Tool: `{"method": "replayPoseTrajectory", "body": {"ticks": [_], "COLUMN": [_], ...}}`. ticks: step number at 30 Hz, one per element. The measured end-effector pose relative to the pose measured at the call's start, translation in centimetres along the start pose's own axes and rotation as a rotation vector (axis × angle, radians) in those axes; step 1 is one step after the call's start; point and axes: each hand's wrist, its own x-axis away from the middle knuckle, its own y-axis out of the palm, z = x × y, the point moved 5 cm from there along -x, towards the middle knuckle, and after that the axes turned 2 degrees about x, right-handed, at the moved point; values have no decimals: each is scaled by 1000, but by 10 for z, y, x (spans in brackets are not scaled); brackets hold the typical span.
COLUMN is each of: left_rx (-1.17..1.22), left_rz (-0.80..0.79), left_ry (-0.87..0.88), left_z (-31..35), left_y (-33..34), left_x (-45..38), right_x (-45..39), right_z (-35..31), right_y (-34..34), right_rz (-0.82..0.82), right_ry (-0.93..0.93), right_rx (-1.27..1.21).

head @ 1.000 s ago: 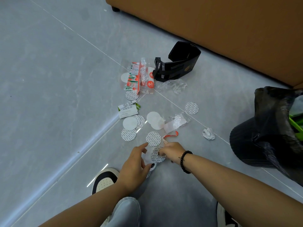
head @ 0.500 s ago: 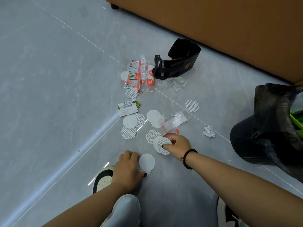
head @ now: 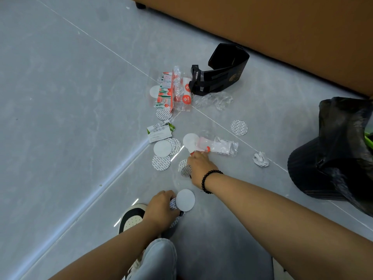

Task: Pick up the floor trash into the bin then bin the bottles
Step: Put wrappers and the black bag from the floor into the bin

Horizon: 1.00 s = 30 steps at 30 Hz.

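**Floor litter pickup: both hands at the scattered seals**

Left hand (head: 161,207): low over the grey floor (head: 60,118), just ahead of a black-and-white shoe (head: 131,218). Fingers curled round a small stack of round seals; the top one, a plain white disc (head: 185,200), sticks out to the right of the knuckles. A printed seal edge shows under it.

Right hand (head: 199,166): reaches forward, a black bead bracelet (head: 210,181) on the wrist. Fingertips bunched at the near end of a clear plastic wrapper (head: 220,146) with a red strip. Cannot tell if the wrapper is actually pinched; fingertips hidden behind the knuckles. A printed seal (head: 183,168) lies partly under the hand's left side.

Loose trash on the floor:
- three overlapping seals (head: 163,152) left of the right hand
- a white label (head: 159,133) just beyond them
- one lone seal (head: 239,127) further right
- a crumpled white scrap (head: 261,159) near the bin
- red-and-white wrappers (head: 173,91) beside a black cardboard sleeve (head: 220,71)

Bin (head: 314,174): black, lined with a black bag, at the right edge, well apart from both hands. A brown sofa base (head: 282,27) runs across the top.
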Motion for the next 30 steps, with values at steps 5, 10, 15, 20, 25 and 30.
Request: {"method": "replayPoseTrajectory", "body": {"ticks": [5,10,15,20,25,30], "left_rx": [96,233,162,188,422,795], "left_rz": [-62,-143,-52,-61,-55,-58], "left_ry": [-33,-125,-90,-76,-49,42], "left_z": [3,6,11,11,14,55], "left_y": [4,5,5,4,-6,-27], "left_x": [1,2,3,3,3,8], "right_x": [7,17,19,19,35,66], "right_z": [8,28,44,39,29,45], "right_y": [18,16,10,5,-20,-67], "right_rz": [-5,8,-32,-59,-38,1], "right_ry": [-46,20,47,9,-58,10], "right_rx": [-6,-189,-236,-227,-339,-539]}}
